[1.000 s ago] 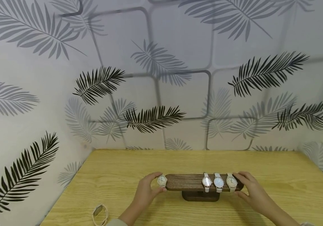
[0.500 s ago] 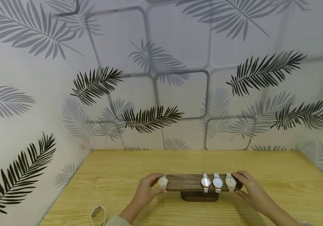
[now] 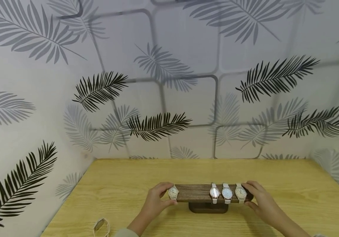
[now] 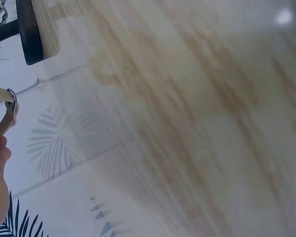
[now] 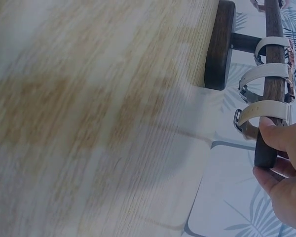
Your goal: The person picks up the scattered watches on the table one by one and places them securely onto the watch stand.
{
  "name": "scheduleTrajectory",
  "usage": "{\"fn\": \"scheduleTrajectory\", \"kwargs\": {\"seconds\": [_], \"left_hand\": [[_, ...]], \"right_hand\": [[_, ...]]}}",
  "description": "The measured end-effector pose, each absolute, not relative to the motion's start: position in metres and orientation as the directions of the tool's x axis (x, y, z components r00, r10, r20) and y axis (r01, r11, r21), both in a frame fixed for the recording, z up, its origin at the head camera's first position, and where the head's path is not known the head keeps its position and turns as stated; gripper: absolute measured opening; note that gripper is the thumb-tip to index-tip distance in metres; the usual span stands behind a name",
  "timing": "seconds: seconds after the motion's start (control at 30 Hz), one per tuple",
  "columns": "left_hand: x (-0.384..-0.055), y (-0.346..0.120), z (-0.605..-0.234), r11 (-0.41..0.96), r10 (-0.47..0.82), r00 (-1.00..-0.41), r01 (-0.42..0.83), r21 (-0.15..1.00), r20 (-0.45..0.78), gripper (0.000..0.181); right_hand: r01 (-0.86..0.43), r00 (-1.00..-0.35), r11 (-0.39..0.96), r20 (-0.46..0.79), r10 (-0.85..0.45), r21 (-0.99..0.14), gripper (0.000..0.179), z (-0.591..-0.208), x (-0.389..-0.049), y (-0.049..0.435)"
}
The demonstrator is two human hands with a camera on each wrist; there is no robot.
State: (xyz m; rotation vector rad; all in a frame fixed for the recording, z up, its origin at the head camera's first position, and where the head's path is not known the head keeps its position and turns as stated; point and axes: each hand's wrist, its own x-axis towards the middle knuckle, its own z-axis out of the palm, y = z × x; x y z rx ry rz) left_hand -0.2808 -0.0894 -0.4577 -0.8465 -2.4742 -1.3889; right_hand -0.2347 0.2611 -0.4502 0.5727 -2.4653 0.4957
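A dark wooden watch stand [image 3: 194, 193] has a long bar on a short base [image 3: 208, 208]. At the bar's left end my left hand [image 3: 154, 201] holds a cream-strapped wristwatch [image 3: 173, 193], thumb below and fingers above. The left wrist view shows its strap [image 4: 9, 111] looped around the bar's end. My right hand [image 3: 262, 202] grips the bar's right end, thumb and fingers on opposite sides. Beside it sit a cream-strapped watch [image 3: 241, 193] and two white-strapped watches, one silvery-faced [image 3: 214, 193] and one bluish-faced [image 3: 227, 193].
Another light-strapped watch [image 3: 100, 226] lies on its side on the wood-grain table [image 3: 122, 184], front left, partly cut off by the frame. A pale wall [image 3: 193, 98] with leaf patterns rises behind the table.
The left watch has shifted slightly right along the bar, with my left hand moving alongside. My right hand keeps its grip on the other end. The head view has shifted a little.
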Motion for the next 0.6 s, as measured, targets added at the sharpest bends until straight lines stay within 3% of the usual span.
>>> {"fn": "scheduleTrajectory", "kwargs": {"seconds": [0.37,0.6], "left_hand": [[-0.284,-0.081,-0.451,0.496,0.45,-0.78,0.623,0.604,0.435,0.053],[-0.288,-0.078,-0.448,0.559,0.481,-0.775,0.632,0.537,0.411,0.059]], "right_hand": [[-0.446,-0.828,0.847,0.493,-0.266,-0.291,0.055,-0.445,-0.231,0.258],[-0.433,-0.842,0.849,0.471,-0.262,-0.302,0.054,-0.444,-0.231,0.259]]}}
